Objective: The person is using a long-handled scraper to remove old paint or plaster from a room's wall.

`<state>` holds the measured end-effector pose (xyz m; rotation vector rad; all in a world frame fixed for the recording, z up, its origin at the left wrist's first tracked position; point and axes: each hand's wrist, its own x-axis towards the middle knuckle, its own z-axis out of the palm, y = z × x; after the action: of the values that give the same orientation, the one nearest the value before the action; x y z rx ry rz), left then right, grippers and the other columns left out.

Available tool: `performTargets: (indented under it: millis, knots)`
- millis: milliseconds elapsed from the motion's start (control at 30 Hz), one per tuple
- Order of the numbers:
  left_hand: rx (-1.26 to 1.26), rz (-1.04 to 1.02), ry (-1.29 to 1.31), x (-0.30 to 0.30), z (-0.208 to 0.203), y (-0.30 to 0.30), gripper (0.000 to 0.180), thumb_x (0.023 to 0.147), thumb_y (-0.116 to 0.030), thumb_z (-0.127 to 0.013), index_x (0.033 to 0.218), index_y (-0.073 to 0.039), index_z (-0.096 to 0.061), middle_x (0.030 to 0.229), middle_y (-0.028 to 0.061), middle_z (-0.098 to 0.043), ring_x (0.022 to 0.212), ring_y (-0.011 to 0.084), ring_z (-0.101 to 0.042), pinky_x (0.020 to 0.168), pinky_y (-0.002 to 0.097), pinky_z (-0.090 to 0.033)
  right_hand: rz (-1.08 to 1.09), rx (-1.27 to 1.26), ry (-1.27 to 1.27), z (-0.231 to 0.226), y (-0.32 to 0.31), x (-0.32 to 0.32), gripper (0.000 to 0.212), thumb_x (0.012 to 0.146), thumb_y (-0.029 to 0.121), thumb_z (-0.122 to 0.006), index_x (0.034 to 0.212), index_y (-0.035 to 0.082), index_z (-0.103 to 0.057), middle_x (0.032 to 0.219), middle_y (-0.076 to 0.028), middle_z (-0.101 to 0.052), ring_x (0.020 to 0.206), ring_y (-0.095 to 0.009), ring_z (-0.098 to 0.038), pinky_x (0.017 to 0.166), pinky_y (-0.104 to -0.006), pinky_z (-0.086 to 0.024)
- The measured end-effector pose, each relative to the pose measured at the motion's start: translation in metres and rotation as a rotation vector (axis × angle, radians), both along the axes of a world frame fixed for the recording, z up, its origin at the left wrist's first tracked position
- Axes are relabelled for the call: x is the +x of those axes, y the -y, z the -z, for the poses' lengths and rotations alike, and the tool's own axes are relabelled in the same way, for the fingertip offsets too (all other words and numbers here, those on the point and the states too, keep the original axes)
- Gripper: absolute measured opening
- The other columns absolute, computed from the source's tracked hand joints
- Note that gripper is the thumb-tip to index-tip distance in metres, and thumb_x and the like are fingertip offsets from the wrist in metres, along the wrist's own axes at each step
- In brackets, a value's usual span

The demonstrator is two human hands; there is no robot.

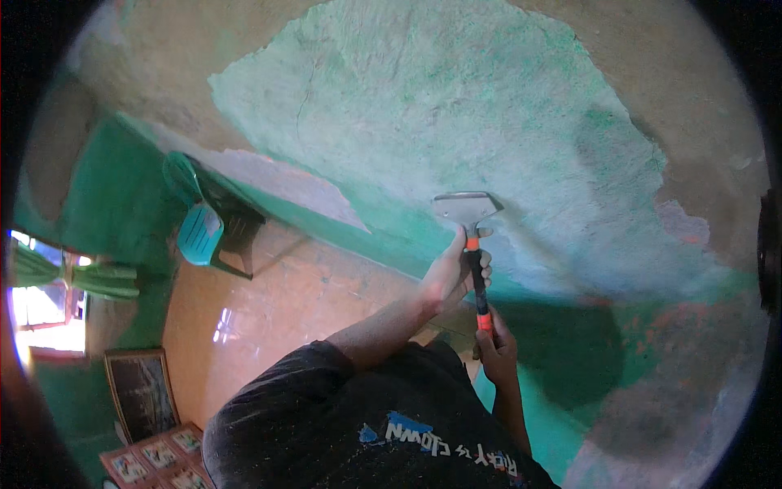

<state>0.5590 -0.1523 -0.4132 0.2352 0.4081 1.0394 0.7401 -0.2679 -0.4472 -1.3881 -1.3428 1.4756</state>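
Observation:
A long-handled scraper [467,209] has a wide metal blade and a black and orange handle. My left hand [450,273] is closed round the upper handle, just below the blade, with the thumb along it. Lower down, my right hand [498,349] grips the handle's end. The blade is held up in front of the wall [423,122], by the lower part of a pale, rough patch edged by green paint and brownish plaster. Whether the blade's edge touches the wall, I cannot tell.
A green plastic chair [201,232] stands by the wall at the left on a shiny tiled floor [269,301]. Farther left are a window [49,301] with a tied green curtain [106,279], a framed picture [140,391] and a patterned brown item [159,456].

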Motion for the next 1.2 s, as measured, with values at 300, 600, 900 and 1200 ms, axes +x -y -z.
performTargets:
  millis: [300, 600, 900, 1200]
  knots:
    - [0.045, -0.063, 0.135, 0.044, -0.003, -0.017, 0.060, 0.103, -0.062, -0.021, 0.135, -0.017, -0.046, 0.069, -0.0005, -0.037, 0.066, 0.0160, -0.040, 0.070, 0.0343, -0.040, -0.167, 0.184, 0.199, -0.019, -0.030, 0.050, 0.052, 0.101, 0.020, -0.048, 0.150, 0.004, -0.039, 0.077, -0.005, -0.058, 0.057, -0.009, -0.051, 0.054, -0.0247, -0.043]
    - [0.125, -0.028, 0.092, 0.033, -0.015, -0.016, 0.062, 0.103, -0.062, -0.021, 0.137, -0.017, -0.046, 0.071, -0.0014, -0.038, 0.065, 0.0144, -0.040, 0.071, 0.0338, -0.041, -0.284, -0.072, -0.134, -0.027, -0.044, 0.042, 0.056, 0.105, 0.017, -0.038, 0.157, 0.006, -0.020, 0.068, -0.001, -0.045, 0.048, -0.008, -0.041, 0.044, -0.0236, -0.040]
    - [0.105, -0.017, 0.080, 0.007, -0.011, -0.017, 0.063, 0.101, -0.065, -0.024, 0.136, -0.017, -0.045, 0.070, -0.0014, -0.037, 0.063, 0.0146, -0.038, 0.070, 0.0342, -0.039, -0.115, 0.072, 0.004, -0.019, -0.034, 0.004, 0.049, 0.101, 0.012, -0.043, 0.148, -0.001, -0.037, 0.073, 0.004, -0.042, 0.060, -0.006, -0.039, 0.054, -0.0232, -0.035]
    - [0.110, 0.026, 0.008, -0.018, -0.009, -0.016, 0.063, 0.102, -0.064, -0.020, 0.130, -0.015, -0.046, 0.067, -0.0008, -0.038, 0.061, 0.0151, -0.039, 0.066, 0.0328, -0.038, 0.059, 0.115, 0.132, -0.010, -0.014, -0.039, 0.046, 0.099, 0.016, -0.047, 0.140, -0.006, -0.047, 0.074, -0.007, -0.051, 0.066, -0.014, -0.049, 0.061, -0.0313, -0.042]
